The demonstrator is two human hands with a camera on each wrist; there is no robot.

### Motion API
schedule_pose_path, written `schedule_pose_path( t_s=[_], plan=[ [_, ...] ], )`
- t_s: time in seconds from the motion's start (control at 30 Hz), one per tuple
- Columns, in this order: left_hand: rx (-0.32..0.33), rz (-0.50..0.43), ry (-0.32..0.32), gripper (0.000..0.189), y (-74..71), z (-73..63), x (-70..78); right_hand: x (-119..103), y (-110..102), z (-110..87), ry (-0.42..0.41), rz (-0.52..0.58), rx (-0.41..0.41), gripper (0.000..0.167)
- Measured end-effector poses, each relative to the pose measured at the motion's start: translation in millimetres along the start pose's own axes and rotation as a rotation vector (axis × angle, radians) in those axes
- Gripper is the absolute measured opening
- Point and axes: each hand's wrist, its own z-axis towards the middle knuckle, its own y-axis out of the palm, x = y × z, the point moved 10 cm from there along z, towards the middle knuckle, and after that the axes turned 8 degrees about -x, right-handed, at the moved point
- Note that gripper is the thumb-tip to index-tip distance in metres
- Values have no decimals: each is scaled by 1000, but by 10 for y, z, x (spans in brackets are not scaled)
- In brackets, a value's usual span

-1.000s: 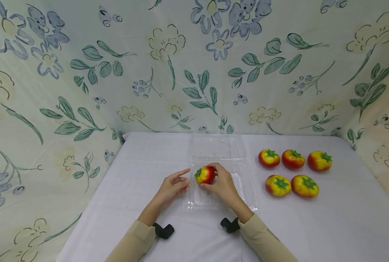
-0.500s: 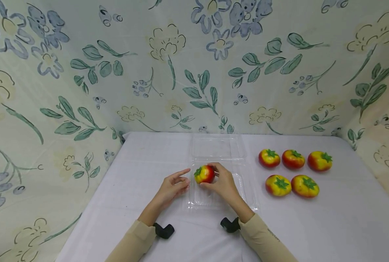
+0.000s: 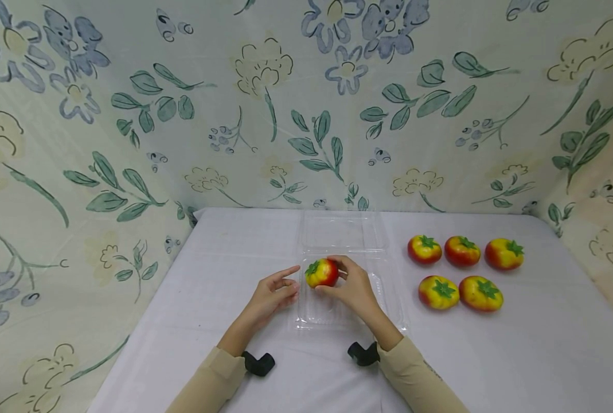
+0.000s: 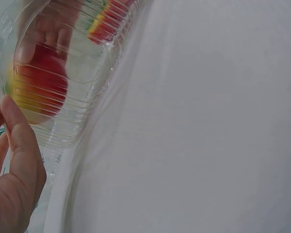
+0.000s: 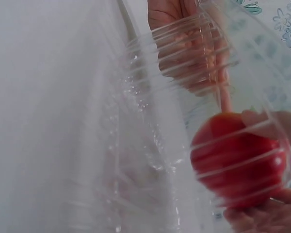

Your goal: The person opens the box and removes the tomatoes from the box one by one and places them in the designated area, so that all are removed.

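In the head view, my right hand [image 3: 355,289] grips a red-and-yellow persimmon [image 3: 320,273] with a green leafy top. Its thumb is on the near side and its fingers on the far side. The fruit is over the left part of an open clear plastic clamshell box [image 3: 350,321], tilted so the leafy top faces left. At the box's left edge is my left hand [image 3: 272,295], the index finger reaching forward. The left wrist view shows the left hand [image 4: 17,165] pinching the rim of the clear box [image 4: 82,109]. Through the wall of the box the persimmon [image 5: 237,160] shows red in the right wrist view.
Several more persimmons [image 3: 461,251] lie in two rows right of the box. The box's lid [image 3: 342,232] lies folded back toward the floral cloth [image 3: 337,115] behind. A white cloth covers the table [image 3: 229,241]. Black wrist mounts [image 3: 258,364] sit under the sleeves.
The persimmon in my right hand has shifted slightly to the left and away from me, with its leafy top turned a little more upward. My left hand keeps its place at the box.
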Motion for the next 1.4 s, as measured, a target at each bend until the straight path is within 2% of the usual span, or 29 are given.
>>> schedule_pose_path(
  t_s=[0.87,1.4],
  plan=[
    [18,15,-4,52,-11,-13,13,-8,-76,-70,32,130,-33,67],
    [13,2,-5,54,-14,0,2,-11,-112,-133,-18,242,-86,67]
  ],
)
